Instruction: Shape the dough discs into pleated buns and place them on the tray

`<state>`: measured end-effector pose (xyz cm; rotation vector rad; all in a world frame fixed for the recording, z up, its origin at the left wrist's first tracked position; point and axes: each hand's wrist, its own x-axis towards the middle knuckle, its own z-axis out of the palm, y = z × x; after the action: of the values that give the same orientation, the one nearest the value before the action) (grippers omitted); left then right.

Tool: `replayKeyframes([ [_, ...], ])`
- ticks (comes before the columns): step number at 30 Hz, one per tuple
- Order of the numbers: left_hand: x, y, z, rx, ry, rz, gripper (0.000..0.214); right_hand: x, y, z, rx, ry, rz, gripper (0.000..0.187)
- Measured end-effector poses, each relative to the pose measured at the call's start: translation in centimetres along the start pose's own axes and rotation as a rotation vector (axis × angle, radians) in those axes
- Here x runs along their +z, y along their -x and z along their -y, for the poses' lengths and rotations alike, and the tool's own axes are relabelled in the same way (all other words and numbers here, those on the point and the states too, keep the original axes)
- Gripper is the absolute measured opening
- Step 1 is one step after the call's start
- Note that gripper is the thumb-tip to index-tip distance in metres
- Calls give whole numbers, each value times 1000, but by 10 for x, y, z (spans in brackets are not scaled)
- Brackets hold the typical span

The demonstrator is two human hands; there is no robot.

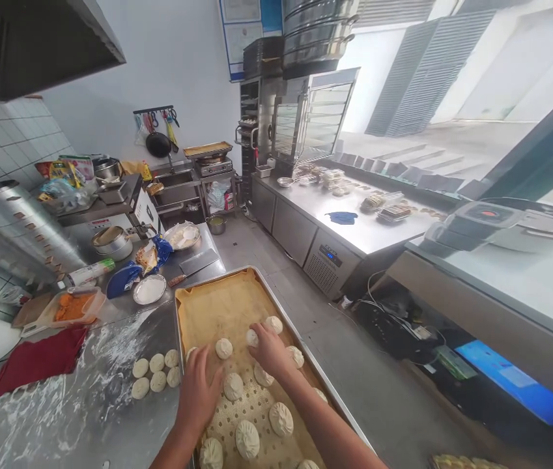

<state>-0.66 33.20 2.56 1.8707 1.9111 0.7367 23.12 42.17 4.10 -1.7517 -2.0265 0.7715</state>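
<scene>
A metal tray (259, 276) lined with tan paper holds several pleated buns (247, 440). My right hand (269, 352) has its fingers closed around a small bun (252, 338) on the tray's right half. On the tray's left edge, my left hand (198, 391) curls over another bun (189, 354), mostly hidden behind the fingers. Between the two hands sits a separate bun (224, 348), which neither touches. The far part of the lining shows bare paper. Left of the tray, several flat dough rounds (157, 381) lie in two rows on the floured steel table (105, 423).
Beyond the dough rounds are a red cloth (42, 365), a tub of orange filling (77, 306), a plate of flour (150, 289) and a broad-bladed knife (195, 264). Across the aisle stands a steel counter (300, 228) with packed goods and a blue cloth (342, 217).
</scene>
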Motion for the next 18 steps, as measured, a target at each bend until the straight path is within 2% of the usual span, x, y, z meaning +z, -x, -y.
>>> replayKeyframes([
  [3,-15,54,16,-54,9,-34,48,16,-23,-5,-36,47,55,37],
  [6,-18,105,44,-166,79,-120,43,25,-31,-10,-49,91,91,34],
  [9,-24,135,77,-264,165,-225,40,27,-32,-15,-55,130,108,34],
  [11,-34,140,96,-319,175,-229,41,25,-31,-17,-51,152,105,34],
  [13,-46,134,113,-367,155,-194,46,20,-30,-17,-42,166,91,33],
  [16,-56,109,138,-396,123,-180,49,10,-29,-5,-36,164,29,34],
  [18,-53,86,159,-399,110,-199,47,7,-21,18,-47,134,-55,38],
])
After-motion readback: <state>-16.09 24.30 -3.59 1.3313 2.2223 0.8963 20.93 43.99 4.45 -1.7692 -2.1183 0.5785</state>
